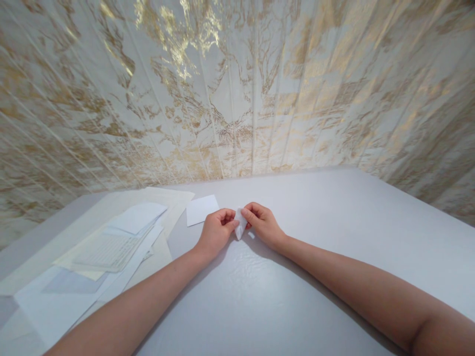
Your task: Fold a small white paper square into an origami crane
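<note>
Between my two hands stands a small piece of folded white paper point(240, 227), held just above the table and narrowing to a point at its lower end. My left hand point(217, 228) pinches its left edge between thumb and fingers. From the other side, my right hand point(262, 223) grips the upper right edge, thumb in front. Beyond my left hand, a flat white sheet point(202, 209) lies on the table. The finer folds of the paper are too small to make out.
A loose pile of white and cream papers point(139, 217) spreads over the left of the table point(334, 222), with a printed or written sheet point(107, 251) among them. Along the table's far edge rises a white, gold-patterned wall covering point(237, 99).
</note>
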`<state>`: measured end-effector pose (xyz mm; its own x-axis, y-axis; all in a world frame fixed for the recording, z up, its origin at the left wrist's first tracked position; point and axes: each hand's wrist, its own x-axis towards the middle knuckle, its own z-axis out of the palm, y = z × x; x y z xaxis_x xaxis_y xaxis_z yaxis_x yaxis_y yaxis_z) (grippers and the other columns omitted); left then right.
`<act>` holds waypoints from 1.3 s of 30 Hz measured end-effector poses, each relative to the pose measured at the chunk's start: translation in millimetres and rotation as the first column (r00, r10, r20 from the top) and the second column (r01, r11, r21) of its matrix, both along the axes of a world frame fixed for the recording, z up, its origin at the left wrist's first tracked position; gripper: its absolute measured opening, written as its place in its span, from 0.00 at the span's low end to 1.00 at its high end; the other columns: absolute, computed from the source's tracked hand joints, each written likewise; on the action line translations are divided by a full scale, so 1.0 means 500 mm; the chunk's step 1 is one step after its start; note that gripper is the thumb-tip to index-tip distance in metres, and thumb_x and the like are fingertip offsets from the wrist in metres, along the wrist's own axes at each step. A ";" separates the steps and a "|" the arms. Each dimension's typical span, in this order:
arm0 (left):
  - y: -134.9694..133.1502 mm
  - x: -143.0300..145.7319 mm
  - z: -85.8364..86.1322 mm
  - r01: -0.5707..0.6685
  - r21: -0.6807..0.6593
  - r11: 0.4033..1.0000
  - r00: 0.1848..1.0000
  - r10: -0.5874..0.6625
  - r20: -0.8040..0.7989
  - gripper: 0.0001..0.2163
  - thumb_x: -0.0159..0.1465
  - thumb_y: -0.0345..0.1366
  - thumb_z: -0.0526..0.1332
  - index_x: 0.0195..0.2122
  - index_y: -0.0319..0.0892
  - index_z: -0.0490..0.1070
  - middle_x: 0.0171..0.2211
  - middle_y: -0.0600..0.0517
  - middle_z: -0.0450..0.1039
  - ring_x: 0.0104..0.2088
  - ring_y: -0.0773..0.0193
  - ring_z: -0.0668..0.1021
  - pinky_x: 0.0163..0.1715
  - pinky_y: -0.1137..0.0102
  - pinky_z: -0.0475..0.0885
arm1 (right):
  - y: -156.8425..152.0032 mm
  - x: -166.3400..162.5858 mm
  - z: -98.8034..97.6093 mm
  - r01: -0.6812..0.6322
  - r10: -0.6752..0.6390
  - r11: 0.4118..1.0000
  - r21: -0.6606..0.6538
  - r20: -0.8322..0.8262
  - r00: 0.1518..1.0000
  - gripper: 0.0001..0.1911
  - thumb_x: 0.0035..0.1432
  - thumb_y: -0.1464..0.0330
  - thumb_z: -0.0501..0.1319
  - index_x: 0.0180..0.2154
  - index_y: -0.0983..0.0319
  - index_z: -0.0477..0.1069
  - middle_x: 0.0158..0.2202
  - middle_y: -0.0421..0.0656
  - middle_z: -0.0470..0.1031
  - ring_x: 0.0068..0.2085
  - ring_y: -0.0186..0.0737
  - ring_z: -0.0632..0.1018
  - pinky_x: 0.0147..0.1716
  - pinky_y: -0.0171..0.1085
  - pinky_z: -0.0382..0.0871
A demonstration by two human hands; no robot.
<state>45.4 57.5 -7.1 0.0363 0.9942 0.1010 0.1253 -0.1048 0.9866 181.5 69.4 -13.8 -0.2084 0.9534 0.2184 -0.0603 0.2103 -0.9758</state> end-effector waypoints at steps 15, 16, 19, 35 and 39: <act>0.002 -0.009 0.016 0.014 -0.162 0.987 0.987 0.013 0.162 0.05 0.43 0.32 0.63 0.20 0.36 0.70 0.17 0.54 0.69 0.19 0.71 0.69 0.21 0.75 0.63 | 0.008 0.000 -0.016 0.026 -0.026 1.000 -0.003 -0.016 1.000 0.08 0.42 0.68 0.62 0.29 0.62 0.67 0.22 0.36 0.68 0.24 0.31 0.69 0.26 0.33 0.63; 0.002 -0.008 0.016 0.003 -0.147 0.989 0.986 0.021 0.163 0.05 0.43 0.32 0.63 0.20 0.36 0.70 0.17 0.54 0.69 0.19 0.71 0.69 0.21 0.75 0.63 | 0.007 0.000 -0.017 0.059 -0.059 0.998 0.024 0.012 0.998 0.07 0.42 0.69 0.61 0.28 0.62 0.67 0.23 0.36 0.69 0.24 0.31 0.69 0.26 0.33 0.64; 0.003 -0.007 0.014 -0.030 -0.092 0.995 0.988 0.044 0.149 0.05 0.44 0.33 0.63 0.20 0.37 0.70 0.17 0.55 0.68 0.19 0.71 0.69 0.21 0.75 0.64 | 0.004 0.001 -0.018 0.137 -0.154 0.979 0.149 0.105 0.983 0.03 0.45 0.70 0.60 0.27 0.62 0.68 0.24 0.38 0.69 0.26 0.33 0.69 0.27 0.34 0.64; 0.018 -0.024 -0.006 -0.181 0.212 0.960 0.983 0.184 0.006 0.03 0.48 0.33 0.63 0.25 0.41 0.72 0.31 0.53 0.72 0.28 0.67 0.72 0.29 0.72 0.68 | -0.009 0.001 -0.015 0.132 -0.198 0.902 0.411 0.121 0.973 0.10 0.52 0.71 0.57 0.37 0.58 0.73 0.36 0.45 0.73 0.35 0.38 0.74 0.36 0.38 0.70; 0.017 -0.031 0.003 -0.187 0.397 0.899 0.972 0.228 -0.059 0.02 0.50 0.31 0.61 0.24 0.43 0.72 0.34 0.53 0.71 0.37 0.64 0.73 0.35 0.72 0.68 | -0.021 0.004 -0.004 0.082 -0.197 0.839 0.538 0.159 0.967 0.13 0.54 0.72 0.55 0.41 0.57 0.72 0.39 0.46 0.72 0.38 0.39 0.73 0.38 0.39 0.69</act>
<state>30.1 66.2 -5.6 -0.1358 0.8638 0.4852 0.2834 -0.4354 0.8544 183.4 59.0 -15.9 -0.1755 0.7300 0.6606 0.1930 0.6835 -0.7040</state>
